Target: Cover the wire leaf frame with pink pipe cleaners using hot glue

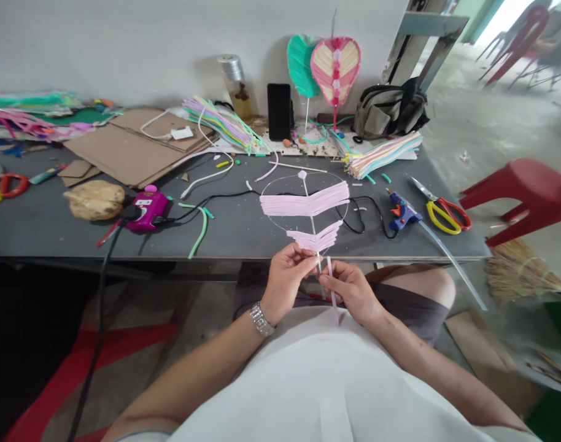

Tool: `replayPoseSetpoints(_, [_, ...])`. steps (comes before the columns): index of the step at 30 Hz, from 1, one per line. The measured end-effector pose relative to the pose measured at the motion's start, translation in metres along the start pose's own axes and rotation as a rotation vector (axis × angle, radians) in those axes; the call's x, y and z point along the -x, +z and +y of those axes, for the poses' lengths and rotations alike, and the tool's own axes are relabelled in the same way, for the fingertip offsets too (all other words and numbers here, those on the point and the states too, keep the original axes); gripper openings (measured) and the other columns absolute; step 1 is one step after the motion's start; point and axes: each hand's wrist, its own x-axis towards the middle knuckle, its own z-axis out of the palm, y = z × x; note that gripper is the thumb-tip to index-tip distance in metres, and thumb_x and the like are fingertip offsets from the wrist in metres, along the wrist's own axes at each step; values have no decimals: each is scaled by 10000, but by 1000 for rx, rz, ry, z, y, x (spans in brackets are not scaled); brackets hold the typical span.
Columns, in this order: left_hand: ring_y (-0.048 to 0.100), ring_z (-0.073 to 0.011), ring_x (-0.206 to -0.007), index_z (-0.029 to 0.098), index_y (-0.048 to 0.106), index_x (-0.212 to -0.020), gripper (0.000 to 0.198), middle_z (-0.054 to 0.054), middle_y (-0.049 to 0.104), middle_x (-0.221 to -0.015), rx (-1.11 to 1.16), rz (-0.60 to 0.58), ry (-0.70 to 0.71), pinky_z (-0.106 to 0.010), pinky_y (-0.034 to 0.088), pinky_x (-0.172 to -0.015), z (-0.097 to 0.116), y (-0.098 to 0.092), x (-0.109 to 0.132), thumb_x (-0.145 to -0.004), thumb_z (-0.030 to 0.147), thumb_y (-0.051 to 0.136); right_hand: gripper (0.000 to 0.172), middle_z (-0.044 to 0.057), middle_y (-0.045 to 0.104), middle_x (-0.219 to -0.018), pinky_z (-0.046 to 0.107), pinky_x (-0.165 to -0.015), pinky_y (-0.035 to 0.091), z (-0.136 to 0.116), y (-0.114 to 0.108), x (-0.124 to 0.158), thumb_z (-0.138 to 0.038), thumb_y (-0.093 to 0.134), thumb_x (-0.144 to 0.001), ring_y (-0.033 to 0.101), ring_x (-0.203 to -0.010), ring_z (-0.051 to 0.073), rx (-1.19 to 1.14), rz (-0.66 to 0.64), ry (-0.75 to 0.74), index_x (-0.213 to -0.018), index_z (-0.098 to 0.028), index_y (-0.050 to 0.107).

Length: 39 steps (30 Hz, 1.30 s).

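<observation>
My left hand (288, 276) is closed around the lower stem of a fan frame, thumb and fingers pinching it just below the pink strips. The frame is a thin wire loop on a white stick, with a wide upper band of pale pink strips (287, 205) and a smaller V-shaped band (313, 239) near its base. A small pink knot (302, 175) tops the stick. In my right hand (349, 287) a single pale pink strip (333, 294) is pinched upright, close beside the stem. The fan leans out over the table's front edge.
On the grey table (234, 236) are a blue glue gun (404, 216), scissors (441, 209), a magenta plug adapter (148, 209), cables and cardboard (137, 147). Bundles of coloured strips (386, 155), a phone (279, 112) and two finished fans (336, 70) stand behind. A red stool (524, 184) is right.
</observation>
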Motion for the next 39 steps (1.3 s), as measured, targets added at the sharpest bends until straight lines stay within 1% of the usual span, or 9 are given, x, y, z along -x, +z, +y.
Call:
replayPoseSetpoints(6, [564,-106,-596,163,692,-796,192,4,667,-671,26,-10,-62,-234,416,-571,-2,1,3,-735,311,798,429,-60,505,-559,228,-444,216,-1,0,1,-524,886,-688,322,-472,59,37,8,15,-740,-179,637])
replayPoseSetpoints(9, [565,-107,-605,161,693,-793,200,-2,670,-687,31,-3,-90,-232,407,-569,-2,-1,4,-727,317,798,429,-57,510,-555,229,-442,225,0,-1,1,-531,880,-695,334,-473,64,63,12,7,-737,-181,636])
replayPoseSetpoints(15, [571,-117,-627,165,676,-777,244,-12,670,-711,73,-30,-94,-236,411,-584,-5,-3,3,-793,390,771,430,-66,492,-550,230,-443,211,3,-1,0,-533,878,-695,315,-471,60,57,8,13,-733,-182,633])
replayPoseSetpoints(21, [571,-113,-625,165,675,-773,246,-6,666,-701,69,-20,-69,-229,409,-577,-7,-3,3,-803,389,771,429,-67,485,-564,229,-449,203,3,0,0,-519,885,-689,313,-480,57,37,11,14,-736,-176,632])
replayPoseSetpoints(25, [532,-99,-581,170,688,-782,217,14,659,-672,-1,0,-41,-234,399,-562,-7,-3,4,-746,344,814,426,-70,477,-547,234,-452,200,3,1,0,-520,882,-692,302,-469,57,36,9,20,-727,-183,622])
replayPoseSetpoints(28, [555,-104,-596,176,698,-804,221,16,677,-699,-57,1,-30,-246,437,-597,-7,-3,4,-697,305,841,429,-77,449,-516,236,-456,199,2,1,0,-523,879,-692,299,-463,61,50,2,6,-710,-190,609])
replayPoseSetpoints(32, [602,-126,-628,175,691,-805,222,6,689,-712,-60,-4,-51,-270,486,-642,-8,-2,4,-699,308,832,440,-81,443,-509,233,-453,194,2,1,-1,-535,878,-683,300,-461,63,56,-1,6,-711,-195,599])
replayPoseSetpoints(39, [569,-115,-600,173,690,-742,163,19,658,-636,-50,-5,-50,-264,473,-643,-6,0,3,-714,290,801,440,-68,475,-524,233,-454,204,3,2,-2,-537,878,-682,308,-461,61,65,4,8,-698,-190,607])
